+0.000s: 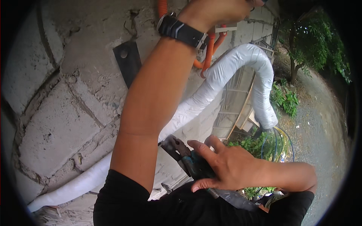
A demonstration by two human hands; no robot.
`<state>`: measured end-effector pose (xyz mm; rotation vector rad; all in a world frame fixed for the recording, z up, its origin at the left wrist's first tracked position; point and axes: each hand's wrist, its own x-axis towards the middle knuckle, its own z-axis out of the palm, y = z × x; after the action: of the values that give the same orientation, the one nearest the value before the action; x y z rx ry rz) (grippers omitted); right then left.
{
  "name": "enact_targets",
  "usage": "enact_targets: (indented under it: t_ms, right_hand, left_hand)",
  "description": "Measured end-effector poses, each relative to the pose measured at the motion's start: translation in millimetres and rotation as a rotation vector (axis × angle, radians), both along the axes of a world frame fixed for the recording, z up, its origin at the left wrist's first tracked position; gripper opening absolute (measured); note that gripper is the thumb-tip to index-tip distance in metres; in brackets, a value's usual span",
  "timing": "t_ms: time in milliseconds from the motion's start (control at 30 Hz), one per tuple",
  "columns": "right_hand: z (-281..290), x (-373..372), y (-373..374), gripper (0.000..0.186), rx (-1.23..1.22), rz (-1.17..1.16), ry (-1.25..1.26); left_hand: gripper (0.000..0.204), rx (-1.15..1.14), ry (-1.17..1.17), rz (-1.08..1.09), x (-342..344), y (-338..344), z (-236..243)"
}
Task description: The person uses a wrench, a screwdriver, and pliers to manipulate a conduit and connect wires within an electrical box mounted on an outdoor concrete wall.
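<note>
My left arm, with a black watch (183,32) at the wrist, stretches up along the wall. My left hand (220,13) is at the top edge, fingers curled, partly cut off; a sliver of something dark shows by the fingertips, too little to name. Close to my body, my right hand (237,165) hovers with thumb and fingers spread around pliers (181,147) and a dark, teal-marked tool body (200,165). The pliers' worn metal jaws point up and left. My palm hides part of these tools, and no firm grip shows.
A thick pipe wrapped in silvery-white (222,71) arches along the rough block wall (60,132). Orange corrugated conduit (209,56) and a dark metal plate (127,60) are on the wall. Coloured cables (281,143) hang below the pipe end, by plants and a gravel path (320,128).
</note>
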<state>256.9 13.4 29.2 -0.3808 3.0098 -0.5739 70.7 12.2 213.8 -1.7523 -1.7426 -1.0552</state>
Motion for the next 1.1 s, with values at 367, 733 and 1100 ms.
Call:
enact_targets:
  t_ms: [367,733,1100]
  right_hand:
    - [105,-6,149,0.067,-0.889,-0.197,1.23]
    - [164,-61,234,0.05,-0.923,-0.169,1.68]
    - [195,-106,216,0.047,-0.736,-0.115,1.686]
  left_hand:
    - [0.015,-0.006,0.284,0.113,10,66,-28]
    - [0.031,0.587,0.503,0.197,-33,35,-19]
    - [0.02,0.963,0.209,0.205,-14,-85,43]
